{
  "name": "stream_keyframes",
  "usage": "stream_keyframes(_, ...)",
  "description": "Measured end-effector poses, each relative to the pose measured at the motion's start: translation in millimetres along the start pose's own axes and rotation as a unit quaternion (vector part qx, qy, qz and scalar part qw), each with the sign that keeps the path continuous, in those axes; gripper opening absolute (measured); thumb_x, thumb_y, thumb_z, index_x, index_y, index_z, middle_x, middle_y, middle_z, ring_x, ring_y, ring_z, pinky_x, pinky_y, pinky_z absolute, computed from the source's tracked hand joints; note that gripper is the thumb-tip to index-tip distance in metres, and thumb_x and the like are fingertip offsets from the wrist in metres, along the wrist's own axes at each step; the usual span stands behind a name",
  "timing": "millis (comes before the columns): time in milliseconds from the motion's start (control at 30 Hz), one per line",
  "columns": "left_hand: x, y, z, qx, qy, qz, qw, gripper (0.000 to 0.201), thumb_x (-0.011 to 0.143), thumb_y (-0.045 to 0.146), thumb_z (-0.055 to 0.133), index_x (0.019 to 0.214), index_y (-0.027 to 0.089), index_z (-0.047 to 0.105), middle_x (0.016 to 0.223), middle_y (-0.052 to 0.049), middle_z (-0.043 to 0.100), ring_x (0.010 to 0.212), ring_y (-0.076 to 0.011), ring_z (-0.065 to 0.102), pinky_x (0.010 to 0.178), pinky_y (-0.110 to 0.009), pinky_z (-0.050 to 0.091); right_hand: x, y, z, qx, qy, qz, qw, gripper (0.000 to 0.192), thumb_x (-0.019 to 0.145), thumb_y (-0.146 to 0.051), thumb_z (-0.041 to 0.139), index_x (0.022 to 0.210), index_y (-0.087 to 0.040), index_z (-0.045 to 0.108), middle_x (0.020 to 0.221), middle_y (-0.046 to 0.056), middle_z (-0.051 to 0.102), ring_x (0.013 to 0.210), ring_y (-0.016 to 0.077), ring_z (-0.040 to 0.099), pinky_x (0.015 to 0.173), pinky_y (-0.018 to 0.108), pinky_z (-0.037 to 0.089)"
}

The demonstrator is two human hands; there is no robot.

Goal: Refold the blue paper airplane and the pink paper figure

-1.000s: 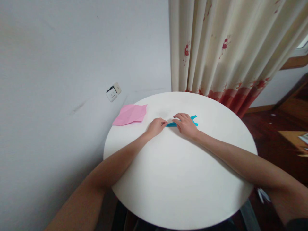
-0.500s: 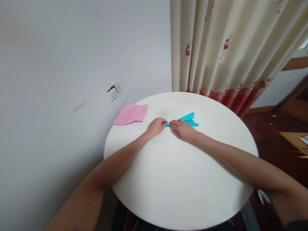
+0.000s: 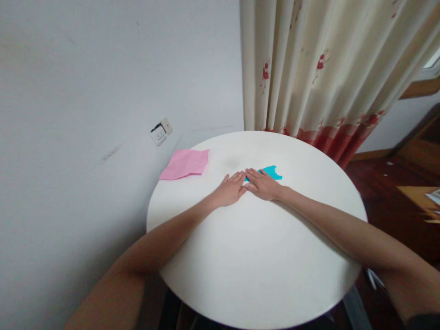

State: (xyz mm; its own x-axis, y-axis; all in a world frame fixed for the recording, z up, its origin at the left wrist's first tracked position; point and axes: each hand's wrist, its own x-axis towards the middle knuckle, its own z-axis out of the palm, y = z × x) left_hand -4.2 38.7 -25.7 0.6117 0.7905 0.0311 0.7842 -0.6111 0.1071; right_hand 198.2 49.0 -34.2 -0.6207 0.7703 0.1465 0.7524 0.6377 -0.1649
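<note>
1. We have both palms flat, fingers spread, no grip closed: left hand (image 3: 231, 189) beside the right hand (image 3: 263, 185), pressing the folded blue paper (image 3: 271, 173) at the worktop's (image 3: 254, 256) 12 o'clock.
2. Risk: uneven pressure could skew the crease.
3. Risk: paper might slide on the smooth top.
4. Pink paper (image 3: 185, 163) lies at 10 o'clock, apart.

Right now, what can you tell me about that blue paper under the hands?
The blue paper is bright turquoise, thin and folded, lying flat on the round white table. Only its far right part shows. The right hand lies flat over the rest of it; the left hand lies flat beside it, fingers meeting at the paper's left end.
</note>
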Motion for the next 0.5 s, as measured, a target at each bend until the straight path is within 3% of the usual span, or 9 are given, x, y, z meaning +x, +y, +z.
stream_keyframes(233, -2, -2, -2.6, 0.011, -0.030, -0.005, 0.999, 0.063, 0.103, 0.054, 0.025, 0.157, 0.022, 0.023, 0.166, -0.009, 0.012, 0.153, -0.0253, 0.013, 0.120, -0.055, 0.014, -2, 2, 0, -0.032, 0.009, 0.099, 0.995, 0.076, 0.101, -0.061, 0.012, 0.154, -0.011, 0.032, 0.161, 0.017, 0.027, 0.149, 0.0327, 0.022, 0.117, 0.055, 0.021)
stream_keyframes(400, -3, -4, -3.5, 0.014, -0.037, 0.003, 0.999, 0.063, 0.103, 0.055, 0.024, 0.158, 0.026, 0.019, 0.166, -0.008, 0.009, 0.153, -0.0261, 0.012, 0.119, -0.057, 0.013, 0, 10, 4, -0.038, 0.037, 0.229, 0.972, 0.081, 0.100, -0.063, 0.013, 0.152, -0.005, 0.033, 0.160, 0.023, 0.026, 0.149, 0.0353, 0.022, 0.117, 0.054, 0.020)
stream_keyframes(500, -4, -4, -4.8, 0.015, -0.041, 0.007, 0.999, 0.063, 0.103, 0.056, 0.024, 0.159, 0.028, 0.016, 0.166, -0.007, 0.007, 0.153, -0.0258, 0.011, 0.119, -0.057, 0.013, 0, 15, 6, -0.031, 0.037, 0.268, 0.962, 0.084, 0.099, -0.063, 0.013, 0.151, 0.000, 0.031, 0.159, 0.026, 0.025, 0.149, 0.0359, 0.020, 0.118, 0.053, 0.018)
